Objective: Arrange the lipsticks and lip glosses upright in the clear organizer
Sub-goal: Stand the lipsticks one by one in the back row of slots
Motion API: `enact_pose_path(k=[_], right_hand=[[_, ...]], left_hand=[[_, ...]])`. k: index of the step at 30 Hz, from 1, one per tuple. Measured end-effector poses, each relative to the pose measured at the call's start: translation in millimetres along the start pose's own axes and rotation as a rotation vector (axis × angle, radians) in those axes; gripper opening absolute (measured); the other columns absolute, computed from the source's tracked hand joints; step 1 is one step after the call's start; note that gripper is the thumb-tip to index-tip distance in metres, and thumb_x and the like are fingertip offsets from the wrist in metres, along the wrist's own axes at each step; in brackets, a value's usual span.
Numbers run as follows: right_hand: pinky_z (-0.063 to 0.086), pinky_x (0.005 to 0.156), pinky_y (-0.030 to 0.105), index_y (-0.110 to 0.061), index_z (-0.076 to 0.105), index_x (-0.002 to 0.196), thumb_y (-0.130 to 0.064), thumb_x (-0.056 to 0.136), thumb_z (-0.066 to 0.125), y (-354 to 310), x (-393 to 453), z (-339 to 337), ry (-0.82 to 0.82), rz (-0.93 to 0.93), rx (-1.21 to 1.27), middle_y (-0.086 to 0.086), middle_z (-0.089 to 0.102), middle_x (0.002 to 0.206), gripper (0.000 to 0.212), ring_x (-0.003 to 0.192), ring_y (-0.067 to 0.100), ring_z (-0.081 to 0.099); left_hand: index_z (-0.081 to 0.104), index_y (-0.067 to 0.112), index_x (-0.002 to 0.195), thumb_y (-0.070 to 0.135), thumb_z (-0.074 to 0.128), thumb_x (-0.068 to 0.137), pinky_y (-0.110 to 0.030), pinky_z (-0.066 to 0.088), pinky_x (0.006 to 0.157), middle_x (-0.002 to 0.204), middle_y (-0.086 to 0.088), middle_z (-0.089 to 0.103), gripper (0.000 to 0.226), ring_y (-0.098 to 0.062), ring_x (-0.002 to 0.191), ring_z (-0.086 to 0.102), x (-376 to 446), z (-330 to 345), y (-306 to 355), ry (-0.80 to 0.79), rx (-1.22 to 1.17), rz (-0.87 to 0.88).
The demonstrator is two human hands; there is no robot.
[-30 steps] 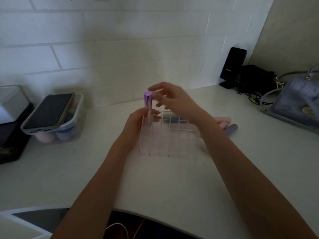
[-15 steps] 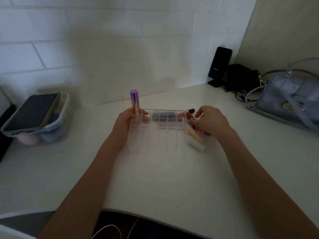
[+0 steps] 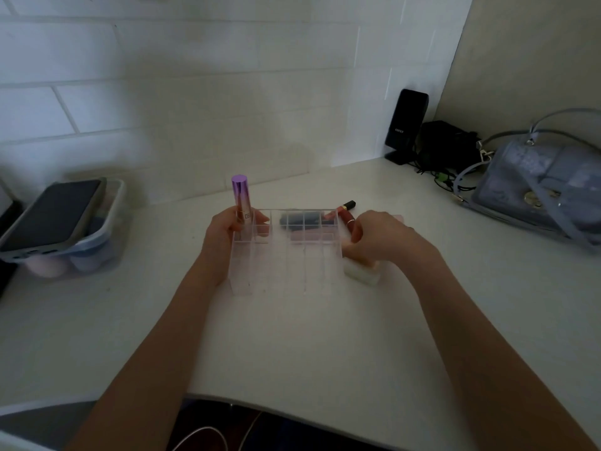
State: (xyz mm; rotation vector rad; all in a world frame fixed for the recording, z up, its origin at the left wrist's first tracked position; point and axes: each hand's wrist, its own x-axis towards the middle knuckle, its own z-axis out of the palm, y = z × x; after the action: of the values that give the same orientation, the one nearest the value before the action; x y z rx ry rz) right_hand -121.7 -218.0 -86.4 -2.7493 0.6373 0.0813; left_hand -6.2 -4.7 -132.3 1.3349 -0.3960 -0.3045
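The clear organizer (image 3: 283,271) stands mid-table. A purple lipstick tube (image 3: 240,196) stands upright in its back-left compartment. My left hand (image 3: 221,239) grips that back-left corner, with thumb and fingers around the tube's base. At the organizer's right side, my right hand (image 3: 383,239) pinches a red lip gloss (image 3: 347,218) with a black cap. A pale tube with a white end (image 3: 362,276) lies under that hand. A dark grey tube (image 3: 299,220) and a pink one (image 3: 312,237) lie behind the organizer, seen through its walls.
A phone (image 3: 52,216) rests on a plastic tub (image 3: 107,242) of sponges at the left. A black speaker (image 3: 406,125), tangled cables (image 3: 445,180) and a grey handbag (image 3: 536,187) fill the back right corner. The tiled wall is close behind. The table's curved front edge (image 3: 292,408) is near me.
My right hand let go of the purple tube, now standing in the organizer. It moved right and down to the loose tubes and closed on the red gloss. My left hand stayed on the corner.
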Motion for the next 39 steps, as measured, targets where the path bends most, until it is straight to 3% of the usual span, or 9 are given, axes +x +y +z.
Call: enact_pose_path(k=[4, 8, 10, 15, 25, 28, 32, 34, 39], right_hand=[[0.054, 0.078, 0.043, -0.016, 0.054, 0.077, -0.049, 0.083, 0.054, 1, -2, -5, 0.078, -0.032, 0.089, 0.002, 0.06, 0.075, 0.033, 0.075, 0.026, 0.062], [0.046, 0.045, 0.02, -0.017, 0.053, 0.098, -0.05, 0.095, 0.044, -11, -16, -25, 0.256, -0.239, 0.51, -0.005, 0.062, 0.071, 0.034, 0.045, 0.001, 0.059], [0.044, 0.051, 0.016, -0.017, 0.055, 0.103, -0.032, 0.1, 0.044, -27, -20, -26, 0.294, -0.379, 0.625, -0.004, 0.057, 0.077, 0.019, 0.053, -0.001, 0.056], [0.036, 0.077, 0.001, -0.015, 0.064, 0.117, -0.009, 0.095, 0.05, -62, -21, 1, 0.205, -0.559, 0.523, 0.002, 0.049, 0.105, 0.027, 0.087, 0.006, 0.048], [0.061, 0.07, 0.038, -0.006, 0.05, 0.096, -0.007, 0.079, 0.074, -61, -19, 7, 0.39, -0.355, 1.082, 0.019, 0.07, 0.095, 0.03, 0.08, 0.027, 0.07], [0.061, 0.075, 0.03, -0.002, 0.055, 0.104, -0.003, 0.087, 0.065, -60, -19, 8, 0.253, -0.343, 1.348, 0.018, 0.071, 0.097, 0.02, 0.073, 0.017, 0.071], [0.059, 0.075, 0.021, -0.001, 0.061, 0.114, -0.004, 0.091, 0.06, -61, -18, 11, 0.119, -0.258, 1.611, 0.011, 0.07, 0.087, 0.024, 0.071, 0.012, 0.07], [0.059, 0.071, 0.021, 0.0, 0.061, 0.113, -0.005, 0.091, 0.06, -64, -20, 12, 0.133, -0.259, 1.65, 0.011, 0.068, 0.081, 0.023, 0.067, 0.01, 0.068], [0.059, 0.068, 0.023, -0.005, 0.053, 0.106, -0.004, 0.09, 0.062, -69, -23, 13, 0.41, -0.383, 1.437, 0.017, 0.069, 0.09, 0.018, 0.075, 0.013, 0.07]], left_hand=[[0.075, 0.016, 0.063, 0.016, 0.038, 0.062, -0.036, 0.045, 0.079, 0.069, -0.002, 0.07, 0.037, -0.025, 0.076, 0.061, 0, 1, 0, 0.004, 0.002, -0.001], [0.074, 0.016, 0.064, 0.016, 0.037, 0.062, -0.036, 0.045, 0.079, 0.068, -0.002, 0.069, 0.037, -0.024, 0.075, 0.06, 0, 1, 0, -0.008, 0.001, 0.009], [0.074, 0.015, 0.064, 0.016, 0.038, 0.062, -0.035, 0.045, 0.077, 0.068, -0.003, 0.069, 0.036, -0.024, 0.075, 0.06, -1, 3, 1, -0.013, 0.002, 0.001], [0.069, 0.012, 0.066, 0.015, 0.04, 0.061, -0.029, 0.047, 0.066, 0.065, -0.004, 0.068, 0.029, -0.019, 0.065, 0.063, -6, 11, 5, 0.021, -0.02, -0.019], [0.068, 0.017, 0.074, 0.013, 0.039, 0.056, -0.029, 0.044, 0.068, 0.066, 0.001, 0.068, 0.034, -0.01, 0.063, 0.063, -7, 12, 10, 0.055, 0.071, 0.043], [0.059, 0.017, 0.087, 0.013, 0.044, 0.063, -0.024, 0.041, 0.068, 0.08, 0.002, 0.061, 0.028, -0.001, 0.071, 0.055, -14, 14, 15, 0.236, 0.252, 0.327], [0.063, 0.006, 0.109, 0.024, 0.042, 0.089, -0.029, 0.032, 0.086, 0.099, -0.006, 0.067, 0.034, -0.017, 0.094, 0.056, -30, 9, 18, 0.422, 0.931, 0.892], [0.063, 0.008, 0.116, 0.027, 0.043, 0.092, -0.029, 0.028, 0.088, 0.101, -0.004, 0.068, 0.036, -0.023, 0.097, 0.057, -30, 8, 18, 0.4, 1.096, 0.938], [0.058, 0.01, 0.122, 0.027, 0.058, 0.083, -0.028, 0.031, 0.091, 0.108, -0.001, 0.068, 0.043, -0.019, 0.099, 0.062, -31, 11, 21, 0.317, 1.003, 0.851]])
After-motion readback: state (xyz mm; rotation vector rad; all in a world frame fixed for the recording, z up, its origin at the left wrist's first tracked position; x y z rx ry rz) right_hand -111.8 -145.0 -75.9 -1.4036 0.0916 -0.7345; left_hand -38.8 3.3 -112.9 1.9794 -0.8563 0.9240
